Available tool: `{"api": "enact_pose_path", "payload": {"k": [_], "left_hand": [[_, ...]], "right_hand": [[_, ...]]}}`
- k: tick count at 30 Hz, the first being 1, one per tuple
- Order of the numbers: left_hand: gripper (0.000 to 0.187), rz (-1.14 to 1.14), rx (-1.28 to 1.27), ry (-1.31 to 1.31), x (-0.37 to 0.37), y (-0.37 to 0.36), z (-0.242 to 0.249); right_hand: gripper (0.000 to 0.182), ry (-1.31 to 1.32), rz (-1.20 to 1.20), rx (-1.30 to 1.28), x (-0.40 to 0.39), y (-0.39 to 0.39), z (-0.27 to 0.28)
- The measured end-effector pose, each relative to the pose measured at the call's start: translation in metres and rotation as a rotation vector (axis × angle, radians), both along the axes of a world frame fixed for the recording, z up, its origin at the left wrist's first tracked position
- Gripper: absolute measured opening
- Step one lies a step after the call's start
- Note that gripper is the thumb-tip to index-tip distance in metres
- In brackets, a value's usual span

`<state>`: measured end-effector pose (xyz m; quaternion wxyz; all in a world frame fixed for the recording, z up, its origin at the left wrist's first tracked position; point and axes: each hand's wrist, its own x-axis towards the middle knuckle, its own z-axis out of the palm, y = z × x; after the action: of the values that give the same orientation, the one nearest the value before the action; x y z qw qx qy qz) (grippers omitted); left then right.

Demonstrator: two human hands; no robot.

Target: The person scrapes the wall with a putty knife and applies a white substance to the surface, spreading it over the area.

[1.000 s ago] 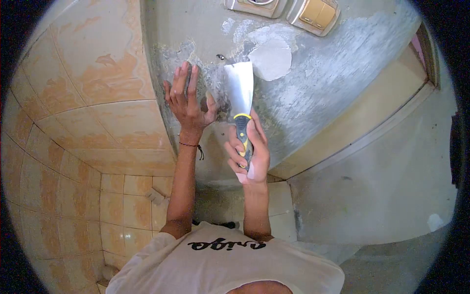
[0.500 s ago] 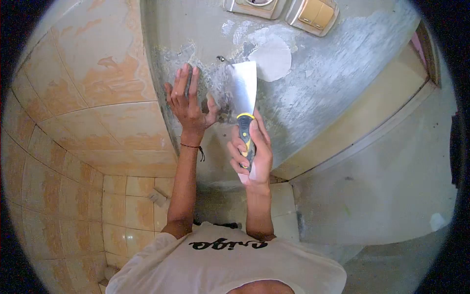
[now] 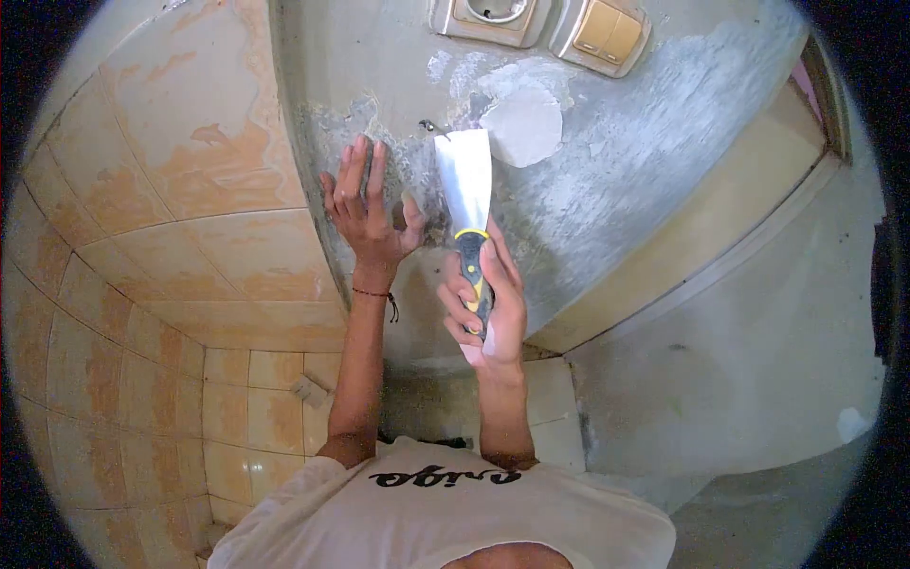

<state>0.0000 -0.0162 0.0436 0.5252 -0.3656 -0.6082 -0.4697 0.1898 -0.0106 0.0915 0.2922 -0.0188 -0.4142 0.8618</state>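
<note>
Overhead, the head camera looks down a grey plastered wall [image 3: 607, 180] that meets orange-veined tiling [image 3: 190, 190] along a vertical corner edge just left of the hands.

Taking the round white filler patch [image 3: 521, 123] as the landmark: the right hand [image 3: 483, 299] sits below it and slightly left, fingers curled tight around the black and yellow handle of a putty knife [image 3: 466, 190]. The knife's bright metal blade rises from the fist toward the patch, and its top corner lies just beside the patch's left rim, almost touching; whether the blade is pressed flat to the plaster cannot be told. A small dark screw or hook [image 3: 428, 124] juts from the wall just left of the blade's top edge.

Left of the patch and a little lower, the left hand [image 3: 370, 204] is spread flat against the wall with fingers extended upward and thumb splayed toward the blade; it holds nothing. A thin cord bracelet [image 3: 374, 293] rings that wrist. A narrow gap of rough, scraped plaster separates thumb from blade.

Above the patch, a wall socket [image 3: 493, 17] and a beige double switch [image 3: 602, 33] are mounted side by side near the frame's upper edge. Right of the patch the plaster runs open and unobstructed to a pale door frame [image 3: 720, 218]. Below it, well apart, lies the bare concrete floor [image 3: 739, 379].
</note>
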Motion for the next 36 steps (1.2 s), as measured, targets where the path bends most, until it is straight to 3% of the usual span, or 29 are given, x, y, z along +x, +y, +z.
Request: {"api": "enact_pose_path", "payload": {"k": [14, 16, 22, 25, 29, 30, 32, 36], "left_hand": [[0.06, 0.021, -0.021, -0.014, 0.0, 0.001, -0.004], [0.06, 0.016, -0.015, -0.017, 0.0, 0.0, -0.002], [0.06, 0.006, 0.001, -0.008, 0.001, 0.001, -0.002], [0.06, 0.016, 0.024, -0.012, 0.001, 0.003, -0.002], [0.062, 0.023, 0.029, 0.0, -0.001, 0.003, -0.001], [0.062, 0.02, 0.02, 0.003, -0.001, 0.003, -0.001], [0.061, 0.0, 0.04, -0.003, 0.0, 0.003, -0.001], [0.06, -0.008, 0.044, -0.004, 0.001, 0.003, -0.001]], "right_hand": [[0.053, 0.0, -0.027, -0.001, -0.002, 0.002, 0.0], [0.046, -0.027, -0.056, 0.019, -0.005, 0.002, 0.002], [0.055, 0.096, -0.016, 0.037, 0.002, 0.017, -0.008], [0.045, -0.113, -0.405, 0.357, 0.004, 0.014, -0.006], [0.039, -0.297, -0.656, 0.588, -0.006, -0.003, -0.009], [0.039, -0.298, -0.658, 0.578, -0.011, -0.001, -0.012], [0.041, -0.116, -0.97, 0.994, -0.021, 0.005, -0.016], [0.041, -0.218, -0.962, 0.932, -0.014, -0.007, -0.003]]}}
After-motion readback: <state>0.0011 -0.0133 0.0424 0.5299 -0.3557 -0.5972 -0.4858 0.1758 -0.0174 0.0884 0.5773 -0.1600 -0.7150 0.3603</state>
